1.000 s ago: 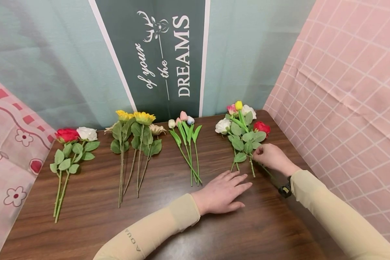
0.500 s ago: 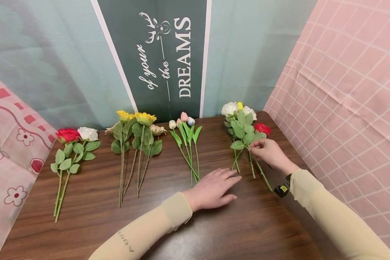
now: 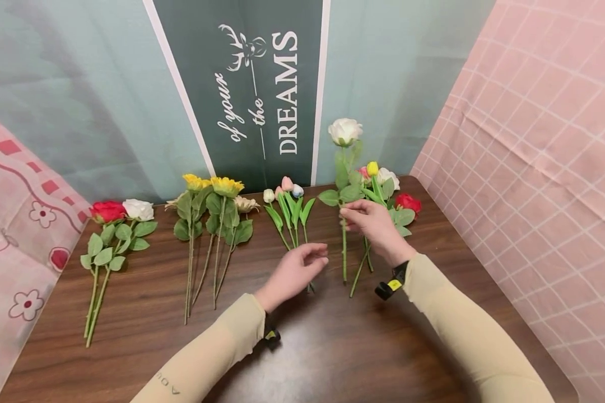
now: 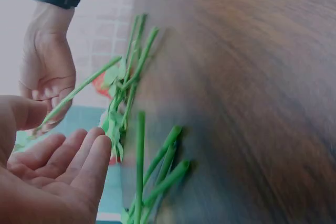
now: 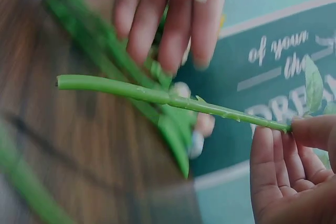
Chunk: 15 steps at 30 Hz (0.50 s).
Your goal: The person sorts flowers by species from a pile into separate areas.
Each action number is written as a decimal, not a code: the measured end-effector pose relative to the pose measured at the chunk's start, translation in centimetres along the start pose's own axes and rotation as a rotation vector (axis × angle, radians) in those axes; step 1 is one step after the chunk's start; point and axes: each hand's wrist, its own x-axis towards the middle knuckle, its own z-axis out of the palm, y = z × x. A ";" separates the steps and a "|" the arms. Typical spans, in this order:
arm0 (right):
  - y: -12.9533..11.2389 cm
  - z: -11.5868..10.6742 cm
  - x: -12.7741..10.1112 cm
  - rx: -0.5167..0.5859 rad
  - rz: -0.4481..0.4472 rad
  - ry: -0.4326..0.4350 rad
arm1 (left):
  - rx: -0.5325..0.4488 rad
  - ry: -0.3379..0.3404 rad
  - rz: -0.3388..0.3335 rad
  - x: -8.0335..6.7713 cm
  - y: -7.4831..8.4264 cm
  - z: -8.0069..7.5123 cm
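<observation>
My right hand (image 3: 354,217) pinches the green stem (image 3: 344,252) of a white rose (image 3: 345,131) and holds it upright above the brown table (image 3: 383,347). In the right wrist view the stem (image 5: 157,96) runs from my right fingertips (image 5: 294,129) toward the left hand's fingers (image 5: 168,19). My left hand (image 3: 319,258) hovers palm up beside the stem's lower end, fingers relaxed and holding nothing. The left wrist view shows that open palm (image 4: 58,171) below the held stem (image 4: 79,90), with the tulip stems (image 4: 157,171) just beyond.
Along the back of the table lie a red and a white rose (image 3: 116,210), sunflowers (image 3: 213,186), small tulips (image 3: 286,190) and a mixed bunch (image 3: 390,193) behind my right hand. A green banner (image 3: 262,84) and pink cloth (image 3: 534,140) wall the table in.
My right hand lifted the white rose out of the mixed bunch and stood it upright, moving left. My left hand rose off the table and turned palm up toward the stem.
</observation>
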 end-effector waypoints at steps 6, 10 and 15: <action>-1.8 5.7 1.1 0.094 -0.044 -0.068 | -0.257 0.081 -0.088 -0.8 -0.9 -2.9; -2.3 8.7 1.6 0.110 -0.057 -0.102 | -0.326 0.141 -0.116 -1.5 -1.2 -4.4; -2.4 11.1 1.7 0.122 -0.066 -0.137 | -0.326 0.178 -0.112 -2.0 -1.8 -5.4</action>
